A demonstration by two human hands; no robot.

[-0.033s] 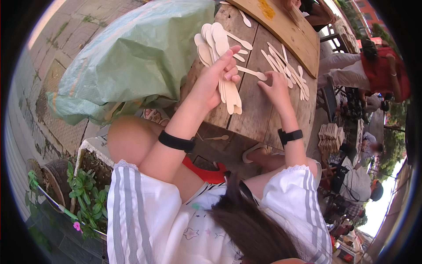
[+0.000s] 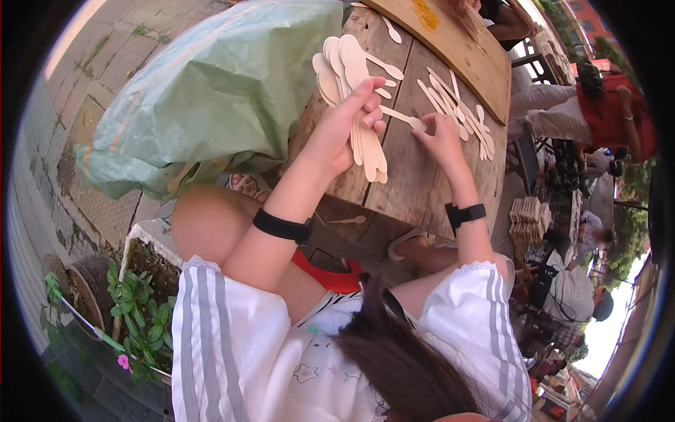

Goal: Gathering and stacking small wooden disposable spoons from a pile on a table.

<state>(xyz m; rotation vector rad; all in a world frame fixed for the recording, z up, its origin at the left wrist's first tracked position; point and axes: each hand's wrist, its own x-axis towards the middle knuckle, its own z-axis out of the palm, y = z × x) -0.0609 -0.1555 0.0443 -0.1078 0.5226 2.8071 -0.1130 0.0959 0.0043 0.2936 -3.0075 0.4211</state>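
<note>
The right hand (image 2: 441, 144) has closed in slightly on a single wooden spoon (image 2: 399, 116), thumb and finger now seeming to pinch its bowl; that spoon, above the worktop (image 2: 397, 188), therefore looks taken hold of; against the earlier frame its bowl sits slightly nearer the person; the left hand (image 2: 343, 126) stays wrapped around the spoon bundle (image 2: 352, 60).

Outdoor work area | paved ground (image 2: 91, 74) | plank table (image 2: 401, 176) | trees (image 2: 622, 243) | people (image 2: 612, 119)
</note>
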